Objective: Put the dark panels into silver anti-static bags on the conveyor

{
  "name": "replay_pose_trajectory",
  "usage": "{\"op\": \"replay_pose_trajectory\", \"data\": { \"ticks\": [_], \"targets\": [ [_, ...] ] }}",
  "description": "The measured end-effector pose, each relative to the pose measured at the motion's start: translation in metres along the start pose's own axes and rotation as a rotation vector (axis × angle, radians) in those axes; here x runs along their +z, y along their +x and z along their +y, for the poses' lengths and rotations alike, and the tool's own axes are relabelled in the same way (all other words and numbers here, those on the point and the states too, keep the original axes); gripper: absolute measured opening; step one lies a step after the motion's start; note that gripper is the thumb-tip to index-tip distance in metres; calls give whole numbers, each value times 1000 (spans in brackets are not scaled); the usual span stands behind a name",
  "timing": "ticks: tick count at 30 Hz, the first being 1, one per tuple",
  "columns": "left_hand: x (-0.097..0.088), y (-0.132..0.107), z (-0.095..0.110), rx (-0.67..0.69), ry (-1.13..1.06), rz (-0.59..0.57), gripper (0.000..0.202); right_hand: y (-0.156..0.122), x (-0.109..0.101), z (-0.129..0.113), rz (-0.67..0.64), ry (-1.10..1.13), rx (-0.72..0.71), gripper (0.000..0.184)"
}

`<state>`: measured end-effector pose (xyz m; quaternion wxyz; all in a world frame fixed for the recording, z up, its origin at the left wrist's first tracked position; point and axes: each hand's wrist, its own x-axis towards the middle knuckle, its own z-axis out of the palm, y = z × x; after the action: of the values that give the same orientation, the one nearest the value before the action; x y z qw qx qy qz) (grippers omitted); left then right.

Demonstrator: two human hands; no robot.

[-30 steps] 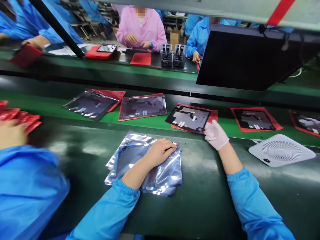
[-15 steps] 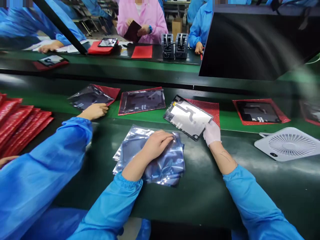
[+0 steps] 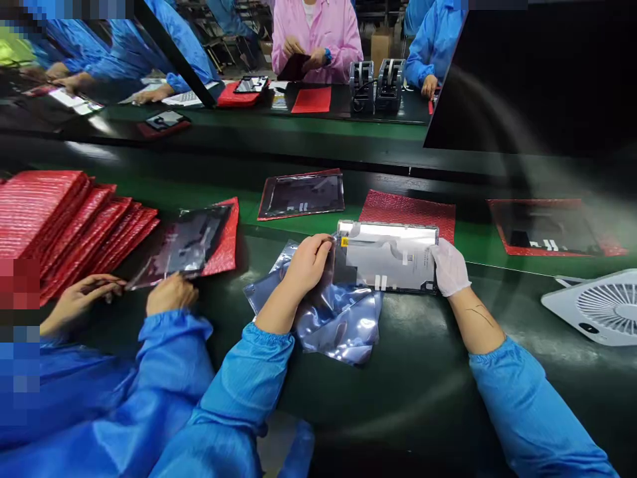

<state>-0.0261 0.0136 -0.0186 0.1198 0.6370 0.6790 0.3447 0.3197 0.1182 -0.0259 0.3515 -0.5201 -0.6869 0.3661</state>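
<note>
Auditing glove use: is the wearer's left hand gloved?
No, the left hand is bare; only the right hand wears a glove.

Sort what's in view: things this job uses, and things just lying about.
In the job, it seems:
flat panel, held by gloved right fingers
shiny plastic bags, at the left fingers
red bubble wrap behind the panel

Apparently just lying about:
white fan
cardboard box in the background
</note>
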Motion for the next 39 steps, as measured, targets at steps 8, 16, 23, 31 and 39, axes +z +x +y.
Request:
{"op": "replay_pose_trajectory", "data": {
  "ticks": [8, 16, 23, 31, 39],
  "targets": [
    [-1, -1, 4, 31, -19, -65, 35, 11, -31, 9, -141, -95, -75, 39],
    [15, -14, 29, 174, 17, -112, 31, -6, 1, -22, -124, 155, 9, 48],
    [12, -20, 42, 122, 101, 12, 29, -52, 53, -60, -25, 148, 69, 42],
    [2, -14, 35, 118, 0, -103, 30, -31, 35, -46, -42, -13, 56, 45],
    [8, -15, 35, 80, -55, -86, 25, -33, 42, -46, -33, 108, 90, 47]
  ]
}}
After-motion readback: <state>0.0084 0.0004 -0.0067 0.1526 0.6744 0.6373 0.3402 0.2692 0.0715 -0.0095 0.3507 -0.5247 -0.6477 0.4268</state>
